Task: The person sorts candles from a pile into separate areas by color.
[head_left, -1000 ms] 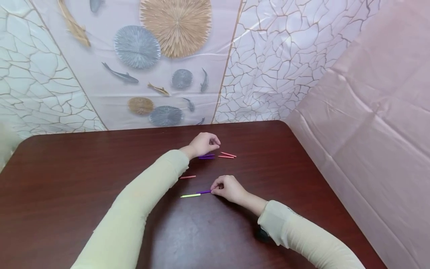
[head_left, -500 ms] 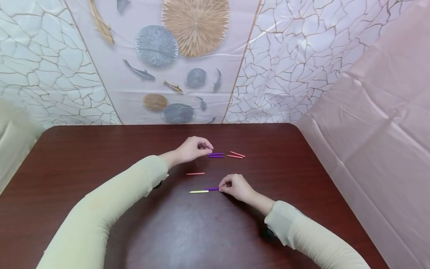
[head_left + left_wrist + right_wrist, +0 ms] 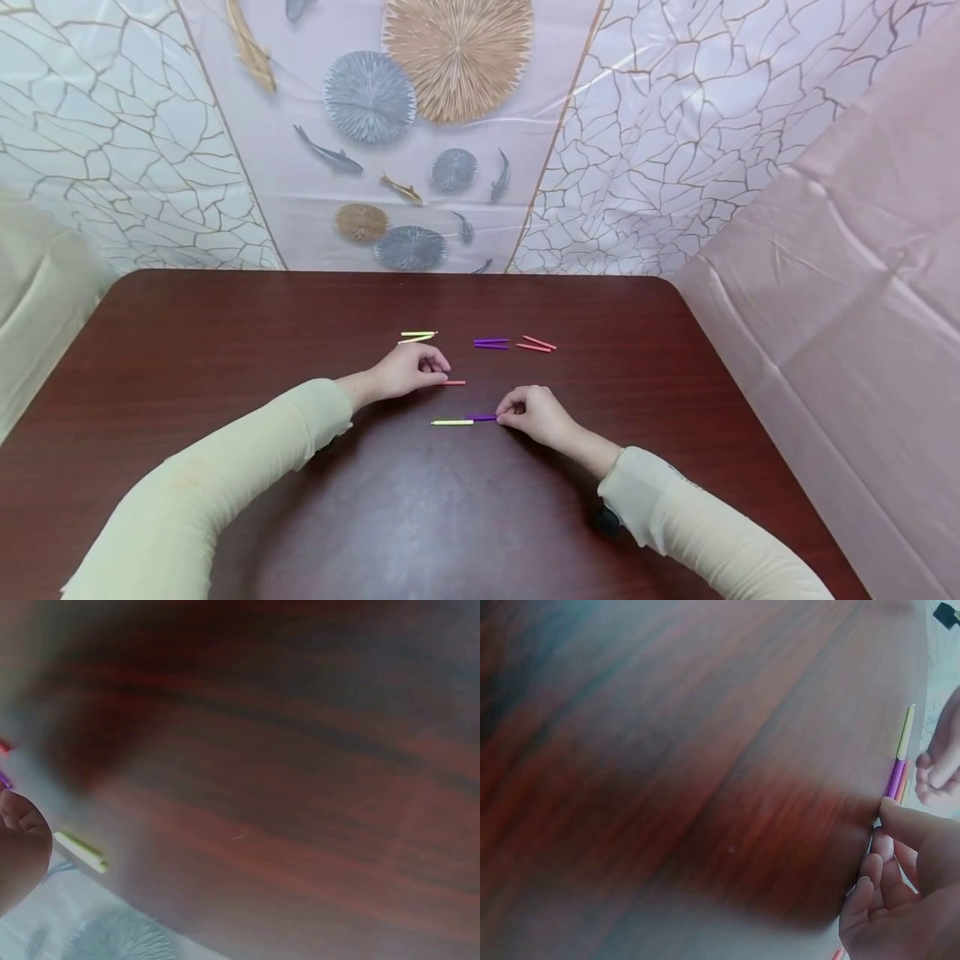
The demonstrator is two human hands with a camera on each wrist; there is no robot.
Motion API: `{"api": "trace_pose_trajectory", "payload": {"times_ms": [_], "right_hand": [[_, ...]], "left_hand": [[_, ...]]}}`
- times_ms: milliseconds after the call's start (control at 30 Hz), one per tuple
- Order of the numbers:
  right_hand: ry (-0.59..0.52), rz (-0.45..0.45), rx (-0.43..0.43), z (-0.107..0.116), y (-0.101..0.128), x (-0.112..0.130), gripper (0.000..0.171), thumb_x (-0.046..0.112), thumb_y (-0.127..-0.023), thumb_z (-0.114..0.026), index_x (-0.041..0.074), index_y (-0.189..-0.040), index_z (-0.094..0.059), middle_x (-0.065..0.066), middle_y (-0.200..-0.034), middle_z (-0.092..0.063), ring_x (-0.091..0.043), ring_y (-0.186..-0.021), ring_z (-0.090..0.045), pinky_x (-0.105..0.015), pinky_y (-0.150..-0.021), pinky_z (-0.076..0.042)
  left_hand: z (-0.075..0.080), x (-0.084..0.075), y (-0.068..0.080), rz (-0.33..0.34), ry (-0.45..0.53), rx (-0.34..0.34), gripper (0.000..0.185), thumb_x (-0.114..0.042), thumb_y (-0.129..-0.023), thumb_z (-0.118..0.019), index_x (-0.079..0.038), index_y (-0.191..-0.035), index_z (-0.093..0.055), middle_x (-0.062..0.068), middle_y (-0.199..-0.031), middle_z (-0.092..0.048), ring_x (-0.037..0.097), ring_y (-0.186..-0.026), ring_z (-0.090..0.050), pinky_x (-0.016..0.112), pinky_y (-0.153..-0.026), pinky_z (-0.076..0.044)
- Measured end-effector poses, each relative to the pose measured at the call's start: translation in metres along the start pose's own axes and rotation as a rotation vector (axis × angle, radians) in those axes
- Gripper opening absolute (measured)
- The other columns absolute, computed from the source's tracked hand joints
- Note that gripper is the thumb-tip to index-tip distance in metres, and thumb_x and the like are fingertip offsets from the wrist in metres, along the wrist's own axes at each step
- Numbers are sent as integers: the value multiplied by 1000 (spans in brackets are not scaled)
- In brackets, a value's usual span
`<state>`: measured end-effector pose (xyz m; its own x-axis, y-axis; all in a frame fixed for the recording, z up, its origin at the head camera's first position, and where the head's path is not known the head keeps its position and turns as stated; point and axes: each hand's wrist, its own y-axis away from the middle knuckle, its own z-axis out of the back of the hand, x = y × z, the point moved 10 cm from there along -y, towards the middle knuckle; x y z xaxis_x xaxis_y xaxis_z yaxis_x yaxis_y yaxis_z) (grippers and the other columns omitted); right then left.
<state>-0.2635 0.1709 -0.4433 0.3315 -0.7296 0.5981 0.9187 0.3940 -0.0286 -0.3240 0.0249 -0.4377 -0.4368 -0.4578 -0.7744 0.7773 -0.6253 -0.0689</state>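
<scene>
My right hand (image 3: 536, 417) pinches the right end of a purple crayon-like stick (image 3: 483, 417) between thumb and finger. Its other end meets the right end of a yellow stick (image 3: 452, 422) lying level on the table; in the right wrist view, this purple stick (image 3: 894, 778) and yellow stick (image 3: 905, 733) line up almost end to end. Behind them, my left hand (image 3: 408, 369) is low over a red stick (image 3: 455, 382), covering its left part. Its fingers are loosely curled, and in the right wrist view this left hand (image 3: 941, 765) appears apart from the sticks.
Farther back lie two yellow sticks (image 3: 417, 334), two purple sticks (image 3: 491, 343) and two red sticks (image 3: 536, 344), in separate pairs. The dark wooden table (image 3: 390, 517) meets a patterned cloth (image 3: 615, 192) behind and a pinkish cloth (image 3: 847, 308) at the right.
My left hand has moved left and nearer from beside the back purple pair to the red stick, uncovering the back yellow pair. My right hand keeps pinching the purple stick. The head view has shifted.
</scene>
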Motion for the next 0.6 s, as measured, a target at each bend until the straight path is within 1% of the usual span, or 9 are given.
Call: {"api": "trace_pose_trajectory", "payload": {"times_ms": [167, 300, 600], "right_hand": [[1, 4, 4, -1, -1, 0, 4, 9, -77, -72, 7, -75, -70, 1, -67, -64, 0, -62, -48, -16, -59, -42], [-3, -8, 11, -1, -1, 0, 3, 9, -76, -73, 7, -75, -71, 1, -67, -64, 0, -61, -48, -16, -58, -42], [7, -7, 12, 0, -1, 0, 5, 10, -77, -72, 6, -75, -71, 1, -67, -64, 0, -61, -48, -16, -59, -42]], "left_hand": [[-1, 10, 9, 12, -19, -1, 14, -9, -78, -71, -2, -89, -68, 5, -78, -67, 4, -69, -54, 17, -67, -45], [-4, 13, 10, 17, -37, 10, 11, -9, -78, -71, -4, -88, -69, 2, -77, -66, 4, -70, -53, 17, -67, -45], [-4, 11, 10, -7, -97, -9, 5, -8, -80, -68, -5, -84, -68, -1, -73, -62, 2, -67, -49, 17, -65, -42]]}}
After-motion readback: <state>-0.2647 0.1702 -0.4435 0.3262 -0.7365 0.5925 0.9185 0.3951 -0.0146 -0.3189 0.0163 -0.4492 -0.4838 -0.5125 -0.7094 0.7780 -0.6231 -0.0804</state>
